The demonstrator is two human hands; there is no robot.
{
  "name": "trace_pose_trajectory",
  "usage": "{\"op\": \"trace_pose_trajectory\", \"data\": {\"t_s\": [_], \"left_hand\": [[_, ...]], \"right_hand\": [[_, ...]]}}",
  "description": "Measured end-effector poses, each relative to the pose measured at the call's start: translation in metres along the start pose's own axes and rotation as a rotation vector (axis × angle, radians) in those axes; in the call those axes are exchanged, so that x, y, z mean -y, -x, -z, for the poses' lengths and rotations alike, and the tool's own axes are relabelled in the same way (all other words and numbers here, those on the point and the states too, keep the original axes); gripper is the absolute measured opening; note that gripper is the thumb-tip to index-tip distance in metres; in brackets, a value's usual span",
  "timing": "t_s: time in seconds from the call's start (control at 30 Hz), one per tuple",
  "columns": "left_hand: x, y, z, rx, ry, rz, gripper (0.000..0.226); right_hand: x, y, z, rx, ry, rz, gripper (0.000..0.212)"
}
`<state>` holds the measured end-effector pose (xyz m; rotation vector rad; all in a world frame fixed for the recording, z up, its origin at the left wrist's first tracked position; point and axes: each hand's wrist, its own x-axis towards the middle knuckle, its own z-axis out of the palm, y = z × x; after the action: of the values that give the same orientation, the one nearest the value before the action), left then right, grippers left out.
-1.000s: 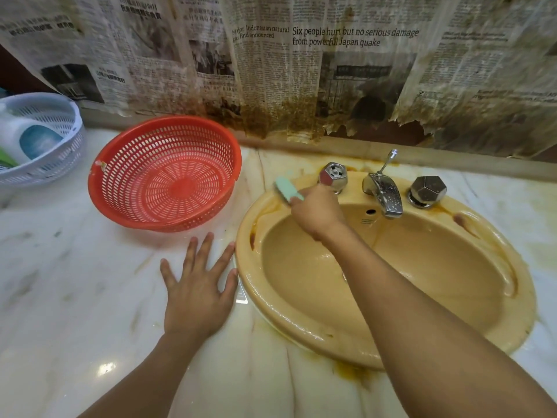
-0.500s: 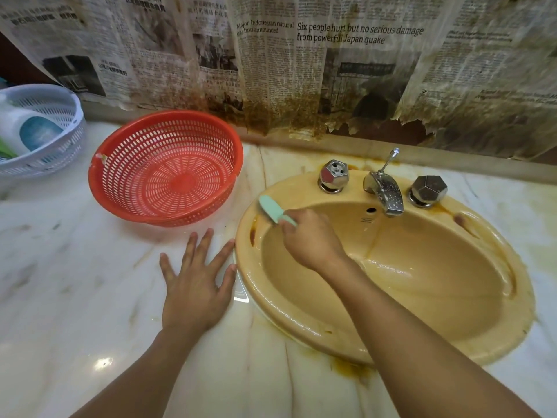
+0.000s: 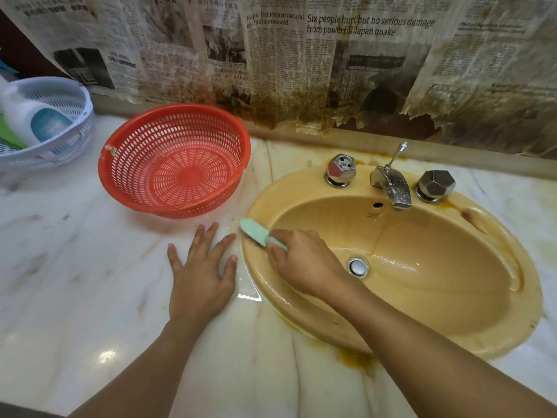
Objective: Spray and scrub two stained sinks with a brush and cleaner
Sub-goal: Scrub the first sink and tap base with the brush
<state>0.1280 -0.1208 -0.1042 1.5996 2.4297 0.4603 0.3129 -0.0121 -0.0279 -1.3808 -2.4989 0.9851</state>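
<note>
Marble bench [image 3: 75,282] | right hand [image 3: 304,260] grips green brush [image 3: 256,235] on sink [image 3: 497,336] rim | left hand [image 3: 200,273] flat, fingers spread, beside sink | risk: wet rim, brush could skid off.

Sink [image 3: 452,327]: oval, mustard-yellow basin. The surface is wet and glossy, with a thin film of water lying around the chrome drain stopper [image 3: 358,267] at the bottom. There is a dark reddish-brown stain [image 3: 468,215] on the far right rim, and orange-brown streaks run along the near edge of the rim.

Brush [image 3: 254,233]: small, mint-green plastic (bristles face down, so I cannot see them). My right hand [image 3: 304,260] grips the handle, fingers curled over it. The head lies low against the left rim of the sink, pointing left and away from me, its tip at the rim's outer edge.
</note>
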Motion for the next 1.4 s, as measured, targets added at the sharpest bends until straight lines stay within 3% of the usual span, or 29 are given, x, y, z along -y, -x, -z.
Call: {"op": "trace_pose_trajectory", "data": {"t_s": [0.27,0.4,0.5,0.73,0.97,1.2,1.4], "left_hand": [[-0.002,0.001,0.002,-0.052,0.022,0.094,0.059],[0.001,0.0,0.001,-0.067,0.058,0.086,0.056],[0.003,0.001,0.001,-0.087,0.11,0.09,0.054],[0.003,0.002,0.001,-0.098,0.124,0.081,0.044],[0.001,0.001,0.001,-0.104,0.1,0.07,0.048],[0.003,0.0,0.0,-0.096,0.071,0.054,0.048],[0.002,0.003,0.002,-0.095,0.083,0.058,0.045]], "right_hand": [[-0.012,-0.074,0.029,-0.126,-0.008,-0.137,0.031],[-0.002,-0.021,0.003,0.004,0.03,0.02,0.026],[-0.012,0.025,0.001,0.039,0.042,0.04,0.027],[-0.01,-0.032,0.015,-0.095,0.128,-0.041,0.028],[-0.023,0.051,0.004,0.04,0.057,0.005,0.027],[-0.014,0.001,0.005,-0.004,0.127,0.038,0.03],[-0.013,0.073,0.011,0.098,0.165,0.151,0.02]]}}
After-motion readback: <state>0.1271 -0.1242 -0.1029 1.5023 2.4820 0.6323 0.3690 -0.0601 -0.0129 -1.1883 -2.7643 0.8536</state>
